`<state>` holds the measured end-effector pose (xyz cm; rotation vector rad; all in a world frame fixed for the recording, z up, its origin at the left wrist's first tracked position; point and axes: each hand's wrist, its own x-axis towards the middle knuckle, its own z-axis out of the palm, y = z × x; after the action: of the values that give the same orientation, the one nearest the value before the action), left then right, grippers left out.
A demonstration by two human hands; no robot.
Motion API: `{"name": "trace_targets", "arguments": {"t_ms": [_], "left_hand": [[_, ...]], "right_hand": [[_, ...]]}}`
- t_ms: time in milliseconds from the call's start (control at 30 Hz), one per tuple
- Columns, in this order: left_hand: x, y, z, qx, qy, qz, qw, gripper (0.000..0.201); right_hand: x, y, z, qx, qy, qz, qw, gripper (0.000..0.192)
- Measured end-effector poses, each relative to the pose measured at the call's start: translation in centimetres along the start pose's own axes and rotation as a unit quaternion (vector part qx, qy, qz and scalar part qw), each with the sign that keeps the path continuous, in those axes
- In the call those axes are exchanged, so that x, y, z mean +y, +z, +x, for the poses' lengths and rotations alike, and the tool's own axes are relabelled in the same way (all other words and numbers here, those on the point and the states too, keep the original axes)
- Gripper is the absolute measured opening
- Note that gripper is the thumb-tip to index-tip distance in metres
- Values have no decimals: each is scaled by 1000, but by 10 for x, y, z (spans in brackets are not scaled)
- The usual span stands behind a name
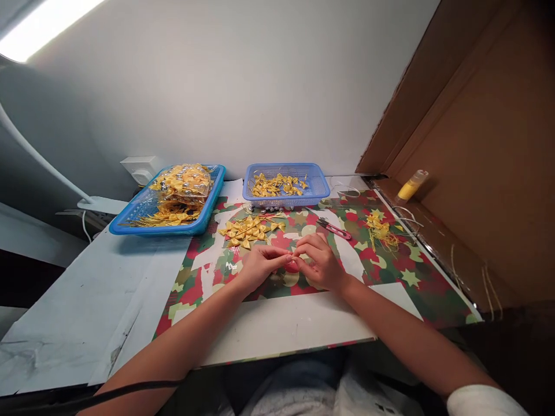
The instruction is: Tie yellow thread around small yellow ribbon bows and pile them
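Both bare hands are out over the counter [78, 300], fingertips meeting: left hand [259, 267] has thumb and index nearly together, right hand [321, 263] is curled in against them. Can't tell how tightly either is closed or what's clamped, contact spot is too small to read. Nearest thing: loose pile of shiny yellow ribbon bows with thin dark stems [246, 231], just ahead of the left hand, lying on the red-green-cream star-patterned paper sheet [410, 278] that runs under both hands. Pink-handled metal thread snips [340, 231] sit ahead and right of the right hand; yellow bow with tangled thread [384, 232] farther right. Straight ahead of both: periwinkle perforated plastic basket [286, 201] holding more bows, round silver beads [272, 208] along its near side. Far ahead-left of the left hand: bright blue plastic tray [151, 232] with stemmed bows and a clear plastic bag of yellow bows [187, 178].
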<state>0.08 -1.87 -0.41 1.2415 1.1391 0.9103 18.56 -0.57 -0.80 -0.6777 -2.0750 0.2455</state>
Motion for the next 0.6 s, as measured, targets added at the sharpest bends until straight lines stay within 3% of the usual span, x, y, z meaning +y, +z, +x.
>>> {"name": "trace_targets", "arguments": {"t_ms": [200,333,600], "left_hand": [[0,7,-5,-36,7,33,999,34],[-1,11,-7,-29,28,47,998,34],[3,7,-6,-30,23,-15,999,35]], "right_hand": [[2,2,-1,-13,28,24,999,10],[3,2,1,-23,71,76,994,10],[7,-2,3,-37,164,169,971,5]]}}
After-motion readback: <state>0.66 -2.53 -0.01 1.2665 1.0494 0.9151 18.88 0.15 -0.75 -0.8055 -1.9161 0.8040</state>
